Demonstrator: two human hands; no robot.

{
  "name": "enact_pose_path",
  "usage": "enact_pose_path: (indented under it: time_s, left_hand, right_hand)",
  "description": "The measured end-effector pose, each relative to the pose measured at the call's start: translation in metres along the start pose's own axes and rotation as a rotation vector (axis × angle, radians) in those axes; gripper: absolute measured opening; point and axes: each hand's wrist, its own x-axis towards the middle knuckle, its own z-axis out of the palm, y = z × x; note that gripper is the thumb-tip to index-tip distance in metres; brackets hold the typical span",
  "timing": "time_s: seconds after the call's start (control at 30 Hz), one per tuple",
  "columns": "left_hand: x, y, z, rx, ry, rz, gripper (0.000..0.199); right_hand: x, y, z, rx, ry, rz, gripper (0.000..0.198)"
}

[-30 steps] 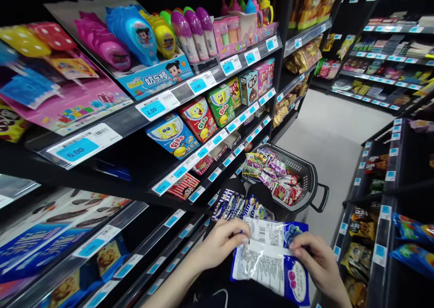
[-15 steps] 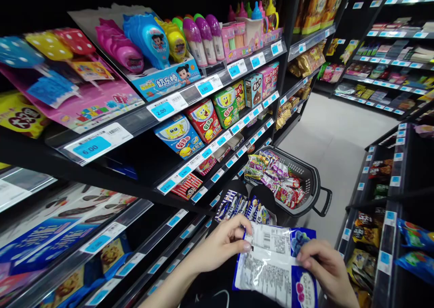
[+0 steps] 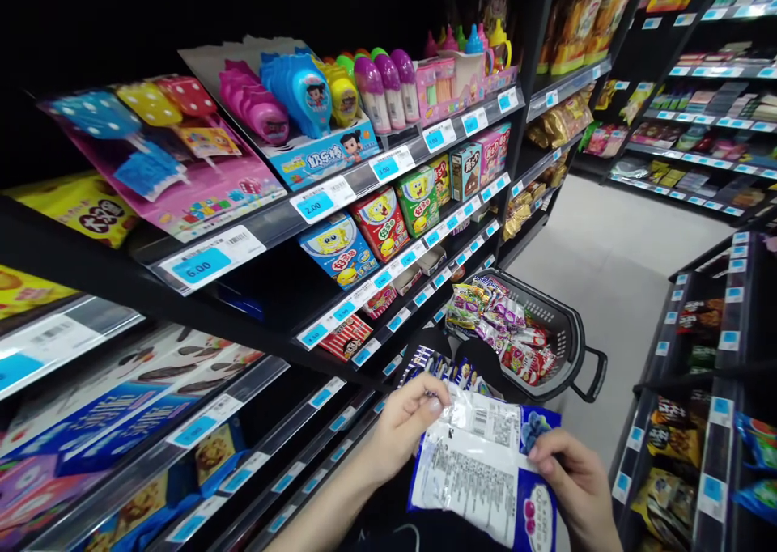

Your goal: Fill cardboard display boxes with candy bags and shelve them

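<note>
A blue and white snack bag (image 3: 479,471) with berry pictures lies tilted in front of me, its printed back and barcode facing up. My left hand (image 3: 409,422) pinches its upper left edge between thumb and fingers. At the right edge, my right hand (image 3: 567,475) grips the bag with thumb and curled fingers. Just beyond the bag, a box of blue-striped packets (image 3: 452,371) sits near my knees, partly hidden by my left hand and the bag.
A grey shopping basket (image 3: 562,333) holding colourful snack packets (image 3: 501,317) stands on the floor (image 3: 625,244) ahead. Shelves on the left carry snack boxes (image 3: 380,220), candy toys (image 3: 309,91) and price tags. Another low shelf (image 3: 719,390) with bagged snacks runs along the right.
The view has shifted slightly, so shelves and basket sit lower and further right. My left hand has moved a little up along the bag's edge; both hands keep hold of it.
</note>
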Motion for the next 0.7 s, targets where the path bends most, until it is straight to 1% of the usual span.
enact_pose_path:
  time_s: [0.13, 0.2, 0.27, 0.37, 0.43, 0.53, 0.57, 0.63, 0.7]
  left_hand:
    - [-0.002, -0.003, 0.012, -0.374, 0.128, -0.076, 0.038]
    - [-0.003, 0.0, 0.019, -0.478, 0.166, -0.102, 0.038]
    - [-0.004, 0.004, 0.022, -0.513, 0.175, -0.116, 0.038]
    - [-0.005, 0.009, 0.018, -0.443, 0.1, -0.119, 0.04]
    - [-0.007, 0.012, 0.01, -0.373, 0.028, -0.142, 0.039]
    - [-0.008, 0.017, -0.001, -0.317, -0.061, -0.185, 0.035]
    - [-0.008, 0.017, -0.004, -0.281, -0.082, -0.178, 0.035]
    - [-0.007, 0.018, -0.008, -0.124, -0.084, -0.111, 0.029]
    - [-0.005, 0.019, -0.008, 0.085, -0.035, -0.008, 0.022]
  right_hand:
    - [0.006, -0.003, 0.003, -0.016, -0.048, -0.011, 0.029]
    - [0.006, -0.002, 0.007, 0.023, -0.049, 0.016, 0.028]
    - [0.004, -0.001, 0.011, 0.109, -0.026, 0.091, 0.028]
    - [-0.001, -0.007, 0.014, 0.296, 0.062, 0.293, 0.031]
    - [-0.005, -0.015, 0.014, 0.472, 0.082, 0.419, 0.035]
    - [-0.01, -0.029, 0.011, 0.758, 0.002, 0.542, 0.056]
    - [-0.011, -0.031, 0.011, 0.794, -0.013, 0.589, 0.056]
    - [-0.013, -0.03, 0.011, 0.764, -0.001, 0.667, 0.046]
    - [-0.012, -0.024, 0.012, 0.698, 0.032, 0.65, 0.037]
